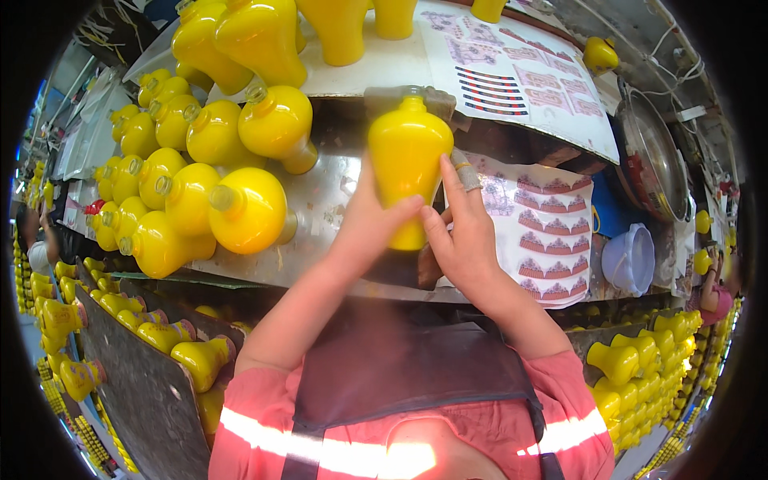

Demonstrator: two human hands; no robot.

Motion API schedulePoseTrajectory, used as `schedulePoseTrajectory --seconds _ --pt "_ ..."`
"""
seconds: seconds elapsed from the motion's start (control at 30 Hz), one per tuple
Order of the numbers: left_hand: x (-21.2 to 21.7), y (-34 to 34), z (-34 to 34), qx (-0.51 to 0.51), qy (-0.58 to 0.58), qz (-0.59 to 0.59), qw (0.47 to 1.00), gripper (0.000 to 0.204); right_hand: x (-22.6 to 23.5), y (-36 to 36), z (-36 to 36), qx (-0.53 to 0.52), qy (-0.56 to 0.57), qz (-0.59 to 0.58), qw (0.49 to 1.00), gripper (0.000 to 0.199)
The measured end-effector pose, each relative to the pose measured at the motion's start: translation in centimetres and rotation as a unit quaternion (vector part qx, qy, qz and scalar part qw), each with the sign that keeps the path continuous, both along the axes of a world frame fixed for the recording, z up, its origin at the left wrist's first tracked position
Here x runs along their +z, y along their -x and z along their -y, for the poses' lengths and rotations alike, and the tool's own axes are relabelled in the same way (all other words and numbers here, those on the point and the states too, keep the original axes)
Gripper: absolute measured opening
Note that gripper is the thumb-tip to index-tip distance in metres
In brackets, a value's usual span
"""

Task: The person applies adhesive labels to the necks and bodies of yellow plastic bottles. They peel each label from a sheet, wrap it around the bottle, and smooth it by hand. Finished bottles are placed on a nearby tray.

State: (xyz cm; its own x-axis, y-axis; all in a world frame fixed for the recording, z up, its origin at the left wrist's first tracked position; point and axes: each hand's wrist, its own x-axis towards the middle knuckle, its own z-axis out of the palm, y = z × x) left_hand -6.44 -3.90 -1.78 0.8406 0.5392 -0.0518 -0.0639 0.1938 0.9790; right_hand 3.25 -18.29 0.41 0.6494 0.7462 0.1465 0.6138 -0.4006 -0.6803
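Note:
A glossy yellow vase [406, 164] stands upside-looking in front of me over the worktable, its narrow end toward me and its wide body away. My left hand [370, 222] wraps the vase's lower part from the left, thumb across its front. My right hand [462, 232] presses against its right side, the forefinger stretched up along the body; a wrapped band sits on that finger. A sheet of patterned decals [544, 232] lies just right of my hands.
Several yellow vases lie on their sides in a pile [200, 184] at the left, more stand on a white board [376, 68] behind. Another decal sheet [520, 72] lies far right, beside a metal basin [652, 160] and a white plastic cup [632, 260]. Racks of yellow vases [640, 376] flank me.

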Motion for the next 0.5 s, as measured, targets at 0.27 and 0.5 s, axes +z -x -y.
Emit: schedulePoseTrajectory --seconds 0.27,0.5 --pt "-0.6 -0.7 0.2 0.02 0.002 -0.022 1.0 0.09 2.0 -7.9 3.8 -0.048 -0.045 -0.177 0.982 0.022" --pt "-1.2 0.2 -0.4 -0.013 0.06 0.0 0.998 0.08 7.4 -23.0 12.8 -0.222 -0.113 0.091 0.964 0.02"
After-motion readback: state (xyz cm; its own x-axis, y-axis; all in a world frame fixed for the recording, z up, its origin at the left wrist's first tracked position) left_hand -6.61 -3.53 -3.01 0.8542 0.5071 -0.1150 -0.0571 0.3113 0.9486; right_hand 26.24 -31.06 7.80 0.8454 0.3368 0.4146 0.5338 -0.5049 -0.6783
